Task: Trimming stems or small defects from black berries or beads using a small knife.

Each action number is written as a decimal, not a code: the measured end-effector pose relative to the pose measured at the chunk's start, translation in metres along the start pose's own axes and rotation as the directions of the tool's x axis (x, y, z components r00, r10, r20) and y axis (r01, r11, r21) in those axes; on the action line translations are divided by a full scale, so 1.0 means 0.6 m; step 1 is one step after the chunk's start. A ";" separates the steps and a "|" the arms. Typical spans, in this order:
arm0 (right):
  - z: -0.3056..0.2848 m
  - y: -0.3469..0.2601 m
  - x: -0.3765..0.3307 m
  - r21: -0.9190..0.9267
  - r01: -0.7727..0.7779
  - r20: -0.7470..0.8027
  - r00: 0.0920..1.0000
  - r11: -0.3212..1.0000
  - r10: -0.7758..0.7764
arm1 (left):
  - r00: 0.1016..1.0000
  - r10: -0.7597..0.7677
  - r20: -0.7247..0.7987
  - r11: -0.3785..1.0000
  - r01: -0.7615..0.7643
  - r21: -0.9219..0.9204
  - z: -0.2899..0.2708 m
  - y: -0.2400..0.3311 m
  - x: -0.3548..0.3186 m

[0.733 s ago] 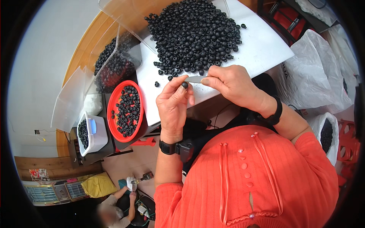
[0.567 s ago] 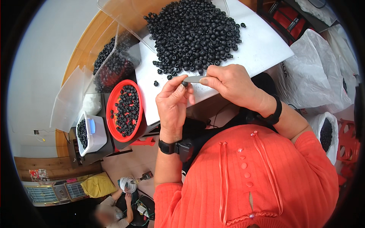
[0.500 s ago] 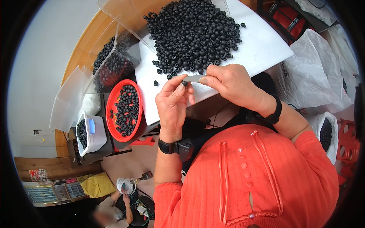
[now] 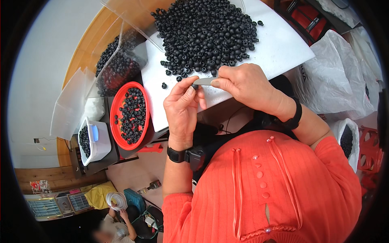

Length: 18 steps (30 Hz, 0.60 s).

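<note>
Between the thumb and fingers of my left hand [image 4: 181, 106] I pinch one small black bead-like part [image 4: 195, 86]. My right hand [image 4: 248, 87] grips a knife with a short silver blade [image 4: 204, 81], and the blade lies against that part. Both hands are over the near edge of a white board [image 4: 156, 97]. Beyond them spreads a big heap of black, round, hollow parts [image 4: 206, 36], with a few loose ones close to my fingers. The knife's handle is hidden inside my right hand.
A red oval basin [image 4: 116, 133] of black parts stands left of the board, beside a white tub [image 4: 102, 150] and a clear plastic bin [image 4: 121, 77] holding more. At right are a translucent plastic bag [image 4: 328, 77] and a white sack [image 4: 353, 156]. Another person [image 4: 117, 227] sits at lower left, holding a white coil.
My hands stay in nearly the same pose, with the blade still at the black part. The person at lower left has raised the white coil and shifted it left.
</note>
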State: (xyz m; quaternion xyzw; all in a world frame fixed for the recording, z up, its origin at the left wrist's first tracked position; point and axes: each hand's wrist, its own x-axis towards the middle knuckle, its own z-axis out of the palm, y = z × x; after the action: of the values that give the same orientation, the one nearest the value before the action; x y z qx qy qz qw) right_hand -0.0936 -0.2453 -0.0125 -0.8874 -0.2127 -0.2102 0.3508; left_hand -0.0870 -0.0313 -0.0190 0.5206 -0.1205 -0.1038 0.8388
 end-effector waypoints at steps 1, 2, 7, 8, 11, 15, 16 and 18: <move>-0.001 0.000 0.001 0.008 0.007 0.005 1.000 1.000 -0.007 | 1.000 0.003 -0.005 1.000 -0.003 -0.006 0.001 0.000 0.000; -0.001 0.000 0.001 0.008 0.007 0.006 1.000 1.000 -0.007 | 1.000 0.006 -0.009 1.000 -0.006 -0.013 0.001 0.000 0.000; -0.005 -0.002 0.004 -0.014 0.014 0.035 0.999 1.000 -0.013 | 1.000 0.011 -0.008 0.999 -0.012 -0.045 0.004 -0.003 0.001; -0.004 -0.001 0.004 -0.013 0.014 0.037 0.999 1.000 -0.013 | 1.000 0.020 -0.022 0.998 -0.021 -0.054 0.005 -0.004 0.001; -0.003 0.000 0.003 -0.014 0.021 0.041 0.999 1.000 -0.021 | 1.000 0.026 0.005 0.997 -0.026 -0.072 0.003 -0.007 0.000; -0.005 0.001 0.002 0.008 0.057 0.038 0.998 0.998 -0.057 | 0.999 0.012 0.039 0.996 -0.008 -0.089 -0.004 -0.007 0.000; -0.005 0.002 0.002 0.033 0.048 0.040 0.998 0.998 -0.049 | 0.999 0.005 0.049 0.994 0.000 -0.112 -0.005 -0.007 0.000; -0.006 0.010 -0.002 0.113 -0.007 0.031 1.000 0.994 0.003 | 0.998 0.000 0.059 0.991 0.007 -0.134 -0.003 -0.005 0.002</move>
State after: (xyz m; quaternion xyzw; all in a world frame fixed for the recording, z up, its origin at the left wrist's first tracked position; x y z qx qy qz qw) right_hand -0.0920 -0.2522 -0.0139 -0.8697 -0.2274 -0.1834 0.3978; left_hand -0.0857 -0.0314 -0.0226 0.4601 -0.1370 -0.1284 0.8678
